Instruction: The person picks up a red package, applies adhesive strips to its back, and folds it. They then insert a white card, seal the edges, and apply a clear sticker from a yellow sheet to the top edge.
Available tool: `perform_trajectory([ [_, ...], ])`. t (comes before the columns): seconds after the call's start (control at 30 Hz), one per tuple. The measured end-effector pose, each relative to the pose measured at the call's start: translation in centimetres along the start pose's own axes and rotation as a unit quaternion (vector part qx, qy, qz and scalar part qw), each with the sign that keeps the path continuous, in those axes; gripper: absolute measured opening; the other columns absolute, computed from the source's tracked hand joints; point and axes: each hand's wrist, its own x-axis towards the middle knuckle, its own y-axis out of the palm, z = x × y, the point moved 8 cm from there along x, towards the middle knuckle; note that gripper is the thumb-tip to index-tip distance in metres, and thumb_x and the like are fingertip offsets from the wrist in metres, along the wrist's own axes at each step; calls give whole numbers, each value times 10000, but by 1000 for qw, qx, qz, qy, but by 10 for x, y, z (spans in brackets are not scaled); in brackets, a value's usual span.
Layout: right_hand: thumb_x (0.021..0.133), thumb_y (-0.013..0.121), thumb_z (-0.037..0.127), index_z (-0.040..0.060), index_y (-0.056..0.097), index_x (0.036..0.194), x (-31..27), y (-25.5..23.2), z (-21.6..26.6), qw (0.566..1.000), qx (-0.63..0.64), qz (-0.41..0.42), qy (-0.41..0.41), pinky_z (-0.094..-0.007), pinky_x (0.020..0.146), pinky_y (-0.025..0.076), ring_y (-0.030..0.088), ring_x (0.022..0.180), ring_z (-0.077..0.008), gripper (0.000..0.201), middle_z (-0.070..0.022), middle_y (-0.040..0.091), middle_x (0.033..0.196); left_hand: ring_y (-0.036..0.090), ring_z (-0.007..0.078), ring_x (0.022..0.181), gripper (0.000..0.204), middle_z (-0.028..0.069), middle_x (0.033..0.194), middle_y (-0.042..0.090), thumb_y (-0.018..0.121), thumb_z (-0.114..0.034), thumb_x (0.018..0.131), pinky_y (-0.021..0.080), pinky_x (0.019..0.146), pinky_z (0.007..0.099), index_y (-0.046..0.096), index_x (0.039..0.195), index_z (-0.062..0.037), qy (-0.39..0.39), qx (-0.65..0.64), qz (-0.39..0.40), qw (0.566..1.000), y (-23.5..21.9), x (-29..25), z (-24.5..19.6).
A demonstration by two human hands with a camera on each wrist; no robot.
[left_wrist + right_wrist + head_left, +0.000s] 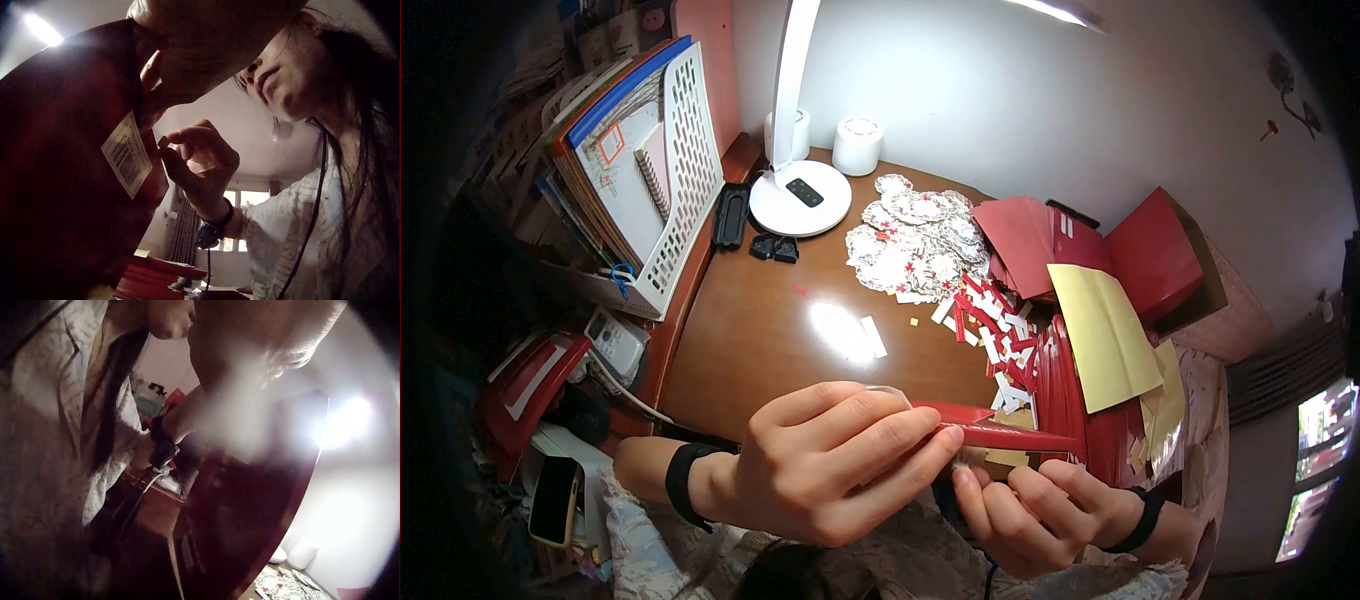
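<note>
My left hand [830,465] grips a flat, glossy red paper packet [1020,439] above the desk's front edge, seen nearly edge-on in the head view. A pale printed label [128,155] is on the packet's face in the left wrist view. Just below and to the right of it is my right hand [1040,515]. Its thumb and index finger pinch a small, squarish piece [164,142], held close to the packet's edge. In the right wrist view the packet [244,500] looks dark and partly blurred.
White floral paper cutouts [920,235] are heaped at the back. Red and white strips [1000,340] lie beside stacked red packets [1080,400], yellow sheets [1105,340] and an upright red box [1155,255]. A desk lamp [800,200] and a file rack [685,170] stand left.
</note>
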Motion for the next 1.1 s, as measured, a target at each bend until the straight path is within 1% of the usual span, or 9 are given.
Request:
perform_trajectory([
  [0.47,876,653,157,64,755,1001,-2,3,2,1000,13,6,-9,-264,642,438,570,740,-109,186,15,558,882,690,142,787,338,38,1002,723,671,-148,737,508,706,248,773,1053,-83,5,4,-1,1000,0,0,-1],
  [0.53,810,654,130,39,754,988,-3,4,-3,997,62,-24,46,-265,634,449,580,704,-113,224,-2,588,878,690,142,789,336,39,1000,723,671,-149,737,509,707,248,774,1049,-81,4,3,-2,1000,0,0,-1],
  [0.57,810,654,130,39,754,988,-2,3,-4,997,62,-24,46,-265,634,449,580,704,-113,224,-2,588,878,691,143,791,333,41,999,724,672,-149,736,510,708,249,774,1046,-80,3,2,-3,1000,0,0,-1],
  [0.63,737,642,102,11,750,985,1,4,-13,988,123,-15,88,-261,628,460,595,671,-115,284,-13,607,860,691,144,793,332,43,997,724,674,-149,735,510,709,248,775,1043,-78,3,1,-2,1000,0,1,-1],
  [0.67,737,642,102,11,750,985,2,4,-12,988,123,-15,88,-261,628,460,595,671,-115,284,-13,607,860,692,145,795,331,45,996,724,675,-149,734,511,711,247,775,1040,-76,3,1,0,1000,1,1,-1],
  [0.73,693,635,85,-4,744,991,2,3,-14,986,127,-23,110,-257,633,466,611,666,-115,330,-13,619,853,692,146,796,331,46,995,724,676,-149,734,513,714,247,775,1040,-75,2,-2,-1,1000,0,1,-1],
  [0.87,697,645,66,-6,740,1004,-1,3,-14,982,138,-24,123,-256,621,465,610,656,-113,330,-12,628,849,695,153,802,324,49,993,724,676,-150,738,524,729,253,775,1038,-74,4,-4,2,1000,1,0,-2],
  [1.03,695,654,49,-7,737,1016,-3,3,-17,969,180,-58,160,-248,591,462,608,625,-115,337,-10,627,820,699,161,812,319,52,989,724,679,-153,746,538,740,264,774,1040,-76,2,-7,6,1000,1,0,-2],
  [1.1,696,654,55,-8,737,1017,-4,4,-17,968,184,-57,162,-246,591,462,612,629,-116,337,-11,628,816,700,163,814,317,52,987,724,680,-155,748,541,740,267,774,1041,-76,3,-9,7,1000,2,1,-2],
])
